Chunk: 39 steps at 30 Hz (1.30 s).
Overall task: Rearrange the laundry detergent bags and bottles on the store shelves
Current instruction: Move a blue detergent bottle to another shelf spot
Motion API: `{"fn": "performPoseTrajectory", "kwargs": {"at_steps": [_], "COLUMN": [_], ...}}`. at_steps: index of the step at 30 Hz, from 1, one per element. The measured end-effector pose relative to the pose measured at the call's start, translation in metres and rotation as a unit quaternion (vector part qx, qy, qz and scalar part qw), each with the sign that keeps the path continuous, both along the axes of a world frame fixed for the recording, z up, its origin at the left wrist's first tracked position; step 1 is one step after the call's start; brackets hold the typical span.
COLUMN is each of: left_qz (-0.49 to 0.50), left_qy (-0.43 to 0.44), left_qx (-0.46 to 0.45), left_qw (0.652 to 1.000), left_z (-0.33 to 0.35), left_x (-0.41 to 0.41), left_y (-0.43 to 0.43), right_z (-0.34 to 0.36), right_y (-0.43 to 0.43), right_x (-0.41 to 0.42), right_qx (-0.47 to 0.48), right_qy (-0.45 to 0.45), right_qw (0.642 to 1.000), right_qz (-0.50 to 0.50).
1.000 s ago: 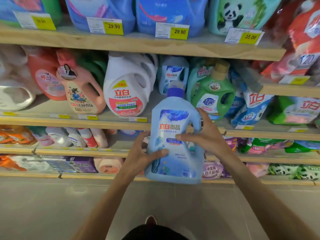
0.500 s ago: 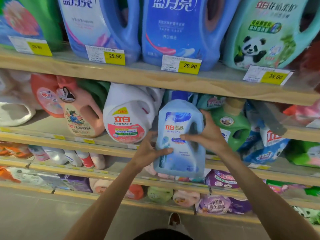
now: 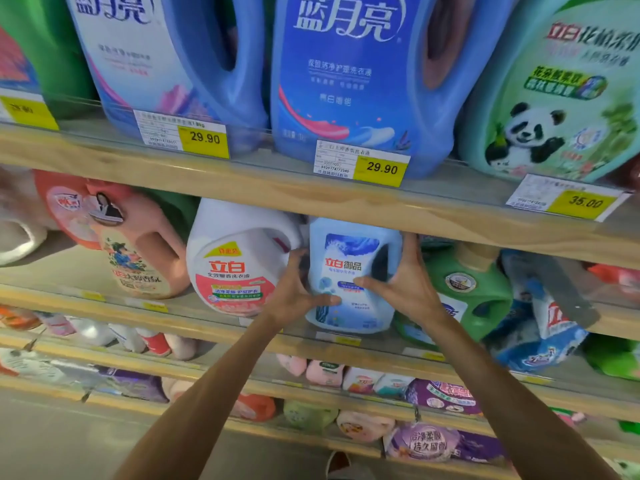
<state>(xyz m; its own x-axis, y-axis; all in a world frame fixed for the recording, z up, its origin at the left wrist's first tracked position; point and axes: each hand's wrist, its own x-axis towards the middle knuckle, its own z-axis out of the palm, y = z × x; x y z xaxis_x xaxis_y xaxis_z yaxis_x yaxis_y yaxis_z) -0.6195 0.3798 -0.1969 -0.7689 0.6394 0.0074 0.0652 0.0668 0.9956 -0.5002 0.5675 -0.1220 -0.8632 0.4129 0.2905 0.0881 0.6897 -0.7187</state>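
Between left grip [image 3: 296,292] and right grip [image 3: 407,284], both clasped on its sides, the pale blue bottle [image 3: 349,261] stands upright, shelf [image 3: 194,318] straight beyond

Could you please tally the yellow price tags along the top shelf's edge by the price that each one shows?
29.90 tags: 2
35.00 tag: 1
Tag too blurred to read: 1
Total: 4
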Motion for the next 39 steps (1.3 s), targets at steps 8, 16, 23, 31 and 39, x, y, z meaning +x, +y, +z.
{"fn": "performPoseTrajectory", "kwargs": {"at_steps": [8, 16, 23, 31, 39], "left_qz": [0.016, 0.025, 0.037, 0.044, 0.030], "left_qy": [0.077, 0.126, 0.130, 0.140, 0.137], "left_qx": [-0.049, -0.090, -0.091, -0.121, -0.153], "left_qw": [0.996, 0.988, 0.987, 0.982, 0.978], "left_z": [-0.020, -0.038, -0.052, -0.052, -0.045], "left_x": [-0.007, -0.001, 0.008, 0.012, 0.015], "left_y": [0.008, 0.009, 0.009, 0.006, 0.004], "right_z": [-0.031, -0.065, -0.077, -0.069, -0.071], "right_y": [-0.002, -0.009, -0.008, -0.013, -0.018], "right_x": [0.006, 0.013, 0.020, 0.023, 0.026], "right_qx": [0.031, 0.002, 0.029, 0.002, -0.007], "right_qy": [0.027, 0.056, 0.053, 0.026, 0.015], "right_qw": [0.999, 0.998, 0.997, 0.999, 0.998], "right_qz": [-0.004, -0.041, -0.046, -0.044, -0.059]}}
